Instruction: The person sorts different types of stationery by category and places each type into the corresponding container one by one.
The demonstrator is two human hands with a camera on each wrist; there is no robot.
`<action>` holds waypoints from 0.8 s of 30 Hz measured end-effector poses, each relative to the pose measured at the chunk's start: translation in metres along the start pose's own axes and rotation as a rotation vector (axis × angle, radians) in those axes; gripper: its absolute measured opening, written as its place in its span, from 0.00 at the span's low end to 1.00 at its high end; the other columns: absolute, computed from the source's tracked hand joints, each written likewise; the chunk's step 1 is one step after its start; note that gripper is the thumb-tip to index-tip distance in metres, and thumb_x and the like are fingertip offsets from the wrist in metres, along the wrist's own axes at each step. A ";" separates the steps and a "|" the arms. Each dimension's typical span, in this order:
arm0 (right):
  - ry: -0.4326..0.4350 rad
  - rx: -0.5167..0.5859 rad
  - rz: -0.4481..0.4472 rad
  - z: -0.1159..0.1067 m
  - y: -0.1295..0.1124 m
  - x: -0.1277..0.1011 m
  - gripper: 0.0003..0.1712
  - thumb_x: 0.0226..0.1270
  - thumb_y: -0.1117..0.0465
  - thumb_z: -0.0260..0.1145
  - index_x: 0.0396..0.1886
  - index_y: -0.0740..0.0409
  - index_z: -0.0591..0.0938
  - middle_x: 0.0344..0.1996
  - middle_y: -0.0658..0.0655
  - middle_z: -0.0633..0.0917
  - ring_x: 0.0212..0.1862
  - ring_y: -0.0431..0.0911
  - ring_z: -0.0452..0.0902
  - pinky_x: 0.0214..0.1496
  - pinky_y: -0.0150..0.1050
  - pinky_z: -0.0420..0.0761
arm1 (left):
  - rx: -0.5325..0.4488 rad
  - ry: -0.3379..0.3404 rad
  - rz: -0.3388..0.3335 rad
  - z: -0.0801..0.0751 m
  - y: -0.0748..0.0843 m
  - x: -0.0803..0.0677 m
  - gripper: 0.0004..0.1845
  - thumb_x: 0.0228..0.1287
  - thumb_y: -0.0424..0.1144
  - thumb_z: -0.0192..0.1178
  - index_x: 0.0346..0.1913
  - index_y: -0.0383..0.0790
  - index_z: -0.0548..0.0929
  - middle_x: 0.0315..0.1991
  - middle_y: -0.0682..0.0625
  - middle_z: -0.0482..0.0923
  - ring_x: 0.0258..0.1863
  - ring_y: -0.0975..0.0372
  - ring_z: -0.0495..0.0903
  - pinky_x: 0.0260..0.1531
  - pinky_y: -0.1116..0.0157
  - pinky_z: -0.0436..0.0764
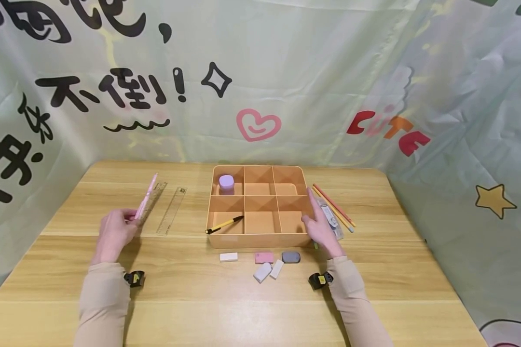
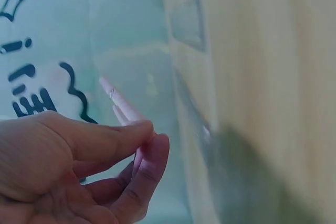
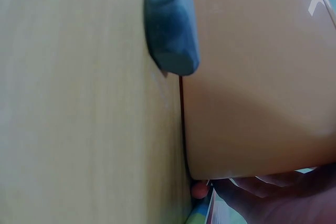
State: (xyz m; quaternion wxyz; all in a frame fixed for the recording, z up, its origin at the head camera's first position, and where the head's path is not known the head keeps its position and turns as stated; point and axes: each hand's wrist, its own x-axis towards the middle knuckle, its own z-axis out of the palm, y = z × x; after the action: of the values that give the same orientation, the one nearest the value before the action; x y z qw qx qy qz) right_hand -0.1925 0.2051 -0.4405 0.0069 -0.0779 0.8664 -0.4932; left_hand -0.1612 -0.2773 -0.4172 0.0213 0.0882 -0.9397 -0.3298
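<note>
Pinching a pink pen [image 1: 145, 197] in my left hand [image 1: 114, 233].
My right hand [image 1: 322, 230] rests flat-fingered against the organizer tray [image 1: 260, 238]; erasers [image 1: 269, 271] lie nearby.

A staged recording corner is suggested rather than a lived-in room. A wooden tabletop [image 1: 243, 299] is enclosed by a wrinkled fabric backdrop [image 1: 312, 72] printed with cartoon characters, a heart and a star, and only stationery is laid out.

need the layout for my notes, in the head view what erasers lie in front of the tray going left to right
white eraser → pink eraser → grey eraser; the two pale erasers just below the pink one overlap its span, so I leave them out.
</note>
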 end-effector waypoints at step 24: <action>0.006 -0.025 0.000 0.000 0.000 0.001 0.47 0.69 0.75 0.49 0.82 0.58 0.40 0.83 0.62 0.42 0.83 0.59 0.35 0.83 0.61 0.44 | -0.170 -0.009 0.338 0.010 0.095 -0.030 0.13 0.66 0.31 0.65 0.51 0.29 0.86 0.42 0.34 0.88 0.37 0.54 0.86 0.29 0.75 0.79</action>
State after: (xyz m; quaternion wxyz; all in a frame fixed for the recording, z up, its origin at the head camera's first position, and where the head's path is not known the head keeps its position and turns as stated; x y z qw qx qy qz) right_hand -0.1930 0.2046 -0.4403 0.0033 -0.0766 0.8725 -0.4825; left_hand -0.1474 -0.1932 -0.3651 0.0797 -0.0744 -0.9100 -0.4000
